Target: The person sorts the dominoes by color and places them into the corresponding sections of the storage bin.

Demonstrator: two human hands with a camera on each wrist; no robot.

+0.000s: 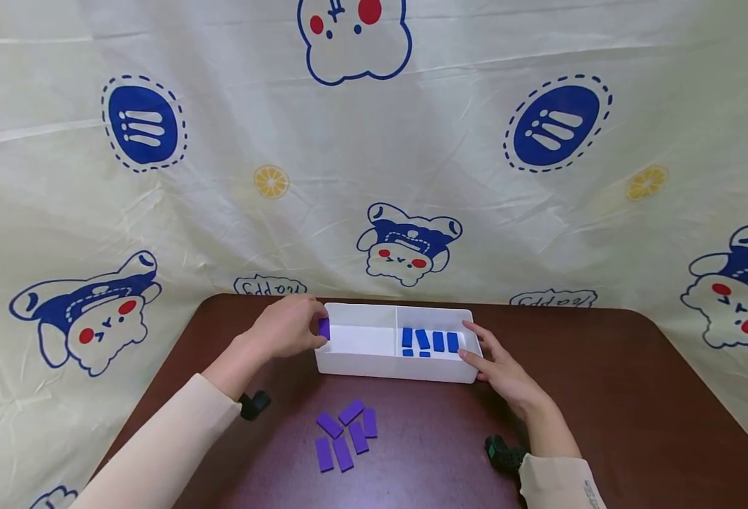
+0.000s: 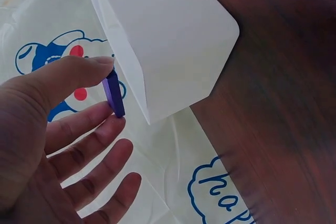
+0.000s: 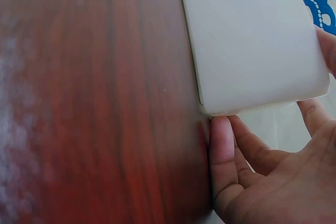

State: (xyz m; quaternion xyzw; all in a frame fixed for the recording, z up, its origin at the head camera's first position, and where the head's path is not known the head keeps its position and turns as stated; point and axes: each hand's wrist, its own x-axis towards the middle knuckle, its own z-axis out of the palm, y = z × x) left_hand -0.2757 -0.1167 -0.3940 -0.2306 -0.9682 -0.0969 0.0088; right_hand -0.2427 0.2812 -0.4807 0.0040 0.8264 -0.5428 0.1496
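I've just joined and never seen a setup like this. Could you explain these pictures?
There is no machine, only a person's left hand and right hand. The head picture looks forward and down; the others come from a left-wrist camera and a right-wrist camera. On the dark table stands a white box with two compartments, blue pieces in the right one. Six purple pieces lie loose nearer the person. The left hand pinches another purple piece by the box's left end; the right hand holds the opposite end.

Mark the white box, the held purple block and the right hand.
White box (image 1: 394,367): head view, outer near wall.
Held purple block (image 2: 114,98): left wrist view, middle of its visible side.
Right hand (image 1: 505,370): head view, back of the hand.
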